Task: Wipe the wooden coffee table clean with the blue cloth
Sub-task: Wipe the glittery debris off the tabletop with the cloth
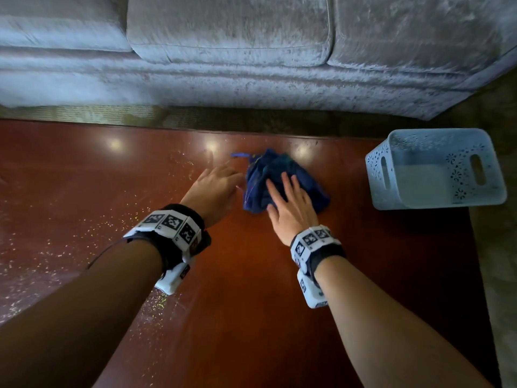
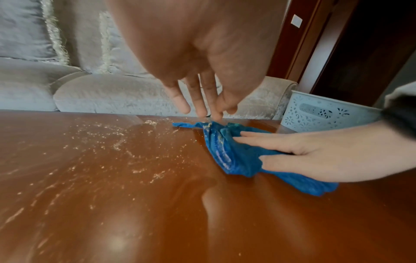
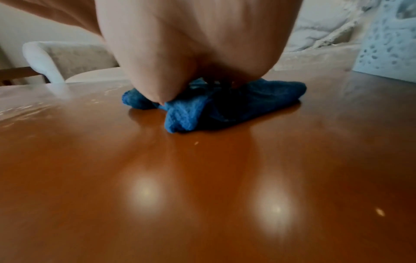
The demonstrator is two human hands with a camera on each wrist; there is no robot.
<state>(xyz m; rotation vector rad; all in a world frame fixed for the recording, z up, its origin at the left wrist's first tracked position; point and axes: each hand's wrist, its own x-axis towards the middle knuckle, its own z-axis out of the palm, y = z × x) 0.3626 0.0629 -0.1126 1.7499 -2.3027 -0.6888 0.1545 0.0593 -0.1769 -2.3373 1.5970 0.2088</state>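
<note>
A bunched blue cloth [image 1: 265, 163] lies on the glossy red-brown wooden coffee table [image 1: 246, 275], near its far edge. My right hand [image 1: 288, 197] lies flat on the cloth with fingers straight and presses it down. In the right wrist view the palm [image 3: 191, 53] covers most of the cloth [image 3: 258, 96]. My left hand [image 1: 221, 177] hovers just left of the cloth. Its straight fingers [image 2: 202, 103] point down at the cloth's far corner [image 2: 209, 124] and hold nothing. Pale crumbs [image 2: 108, 135] are scattered over the left part of the table [image 2: 157, 195].
A light blue perforated plastic basket [image 1: 436, 169] stands on the table's far right corner, close to the cloth. A grey velvet sofa [image 1: 229, 37] runs along beyond the far edge. Crumbs [image 1: 56, 247] cover the left half; carpet [image 1: 498, 247] shows off the right edge.
</note>
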